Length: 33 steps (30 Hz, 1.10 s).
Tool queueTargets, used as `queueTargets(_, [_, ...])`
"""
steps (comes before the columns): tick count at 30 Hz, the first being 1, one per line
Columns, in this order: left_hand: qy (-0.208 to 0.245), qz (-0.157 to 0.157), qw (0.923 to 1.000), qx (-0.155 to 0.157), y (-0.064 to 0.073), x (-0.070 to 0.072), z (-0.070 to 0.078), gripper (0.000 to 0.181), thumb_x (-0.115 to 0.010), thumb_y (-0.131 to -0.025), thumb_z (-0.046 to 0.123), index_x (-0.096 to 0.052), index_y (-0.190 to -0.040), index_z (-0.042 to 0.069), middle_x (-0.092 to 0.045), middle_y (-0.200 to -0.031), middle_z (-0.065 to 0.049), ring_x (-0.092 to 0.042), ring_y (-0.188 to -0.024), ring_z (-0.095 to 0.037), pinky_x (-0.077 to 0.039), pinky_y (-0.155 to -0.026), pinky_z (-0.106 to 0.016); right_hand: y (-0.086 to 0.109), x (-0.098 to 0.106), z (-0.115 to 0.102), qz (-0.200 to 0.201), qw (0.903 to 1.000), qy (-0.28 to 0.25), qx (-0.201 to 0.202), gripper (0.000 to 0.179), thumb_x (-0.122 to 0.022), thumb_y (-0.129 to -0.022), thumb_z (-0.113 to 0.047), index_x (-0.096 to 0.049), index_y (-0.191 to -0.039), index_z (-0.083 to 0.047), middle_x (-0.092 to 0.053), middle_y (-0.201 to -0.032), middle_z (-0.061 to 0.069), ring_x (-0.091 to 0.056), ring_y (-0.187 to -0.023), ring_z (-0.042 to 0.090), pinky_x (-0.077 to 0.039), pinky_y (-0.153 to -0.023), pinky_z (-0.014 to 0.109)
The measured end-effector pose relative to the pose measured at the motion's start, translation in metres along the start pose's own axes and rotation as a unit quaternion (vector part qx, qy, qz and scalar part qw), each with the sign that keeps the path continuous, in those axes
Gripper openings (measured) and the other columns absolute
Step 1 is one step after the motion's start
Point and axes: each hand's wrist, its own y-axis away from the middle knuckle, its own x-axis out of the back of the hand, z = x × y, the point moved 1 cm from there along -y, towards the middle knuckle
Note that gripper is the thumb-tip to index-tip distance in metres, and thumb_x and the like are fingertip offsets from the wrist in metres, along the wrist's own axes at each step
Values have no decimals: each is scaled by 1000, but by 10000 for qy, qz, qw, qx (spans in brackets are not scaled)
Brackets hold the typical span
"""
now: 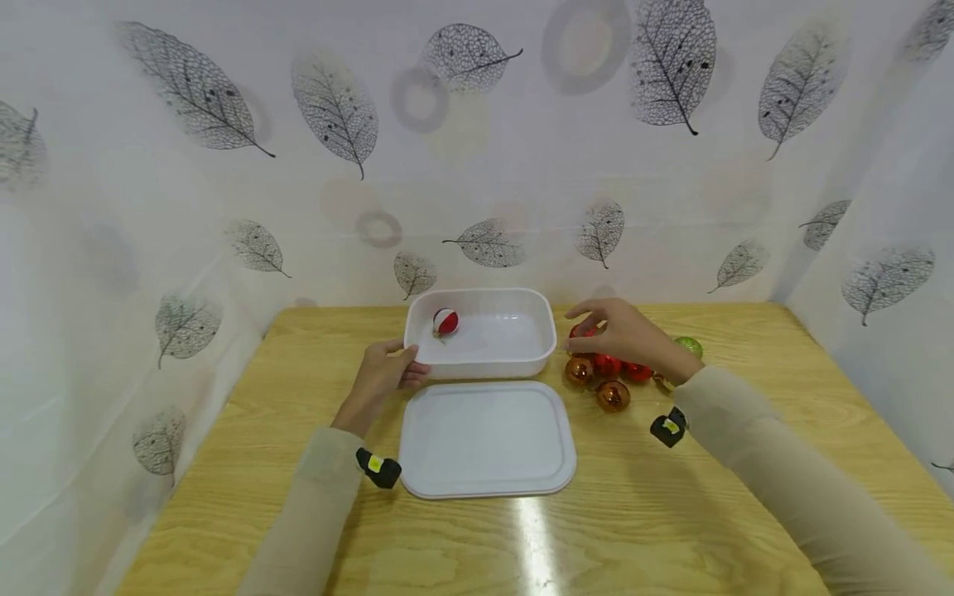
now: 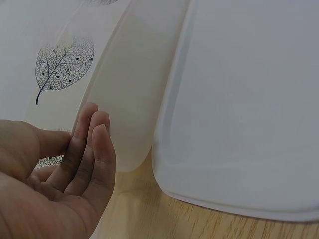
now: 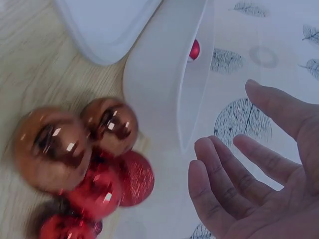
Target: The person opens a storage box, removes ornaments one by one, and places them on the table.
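Note:
A white rectangular container [image 1: 484, 368] stands at the back of the table, with one red-and-white Christmas bauble [image 1: 445, 322] in its left part. My left hand [image 1: 384, 369] holds the container's front left corner, thumb at the rim and fingers along the outer wall. To the right, my right hand [image 1: 619, 331] hovers over a cluster of baubles; thumb and fingers are spread and nothing is between them. Copper baubles [image 3: 52, 149] and red baubles [image 3: 94, 191] lie close together below that hand. Beyond the right wrist shows a green bauble [image 1: 689, 346], partly covered.
A white lid [image 1: 488, 439] lies flat on the wooden table [image 1: 671, 513], just in front of the container. Behind the table hangs a pale leaf-patterned cloth [image 1: 477, 174], which also runs along both sides.

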Motion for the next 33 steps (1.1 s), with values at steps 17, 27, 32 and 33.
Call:
queueTargets(17, [176,3,9998,-28,-2,0,-1,42,-53,-106,12,-49,-140,-13,-73,-77,-11,-71,-64,-13,-62,-64,-24,-61,-50,-38,-529,9975,-462,122,53,-79,-89,-34,-62,-133,-10,-69,-115,13,-64,-108,31,-56,-93,48])
queueTargets(27, [158,0,9999,-24,-3,0,0,42,-52,-107,12,-48,-141,-12,-73,-76,-11,-70,-63,-12,-62,-63,-23,-95,-77,-49,-721,9951,-648,-211,59,-80,-89,-31,-59,-138,-5,-68,-115,15,-69,-99,36,-61,-82,39])
queueTargets(32, [123,-6,9999,1,-2,0,2,43,-52,-107,13,-47,-142,-12,-73,-76,-10,-70,-64,-13,-61,-62,-22,-107,-89,-49,-684,9925,-911,-435,60,-81,-89,-29,-57,-138,-4,-70,-111,16,-69,-98,36,-61,-84,43])
queueTargets(33, [132,2,9999,20,-2,0,2,43,-52,-107,14,-48,-142,-11,-73,-76,-10,-70,-64,-13,-61,-61,-22,-110,-92,-50,-671,9918,-987,-446,60,-81,-89,-28,-57,-138,-3,-70,-111,16,-69,-98,37,-61,-85,44])
